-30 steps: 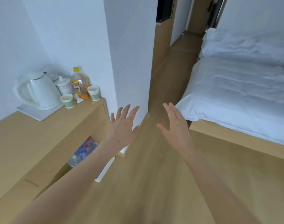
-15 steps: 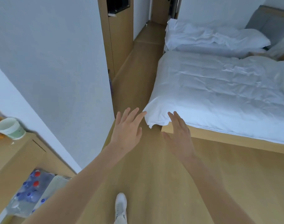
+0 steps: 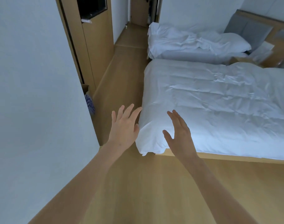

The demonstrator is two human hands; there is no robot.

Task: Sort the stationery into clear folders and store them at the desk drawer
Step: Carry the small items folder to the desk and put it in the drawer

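Room: a bedroom seen from head height, looking down and forward.
Floor (image 3: 138,191): light wood, running from the bottom of the view up a narrow passage between wall and beds.
Wall (image 3: 33,94): plain white, filling the left side.
Near bed (image 3: 218,102): white wrinkled duvet on a wooden frame, right of centre.
Far bed (image 3: 194,41): beyond the near one, with rumpled white bedding and a pillow against a grey headboard.
Cabinet (image 3: 96,46): wooden, past the wall's edge, with a dark opening at the top.
Left hand (image 3: 124,128): raised, fingers straight and spread, holding nothing, just beside the near bed's corner.
Right hand (image 3: 180,135): raised in front of the duvet, fingers straight and spread, holding nothing.
Stationery, folders, desk drawer: none in view.
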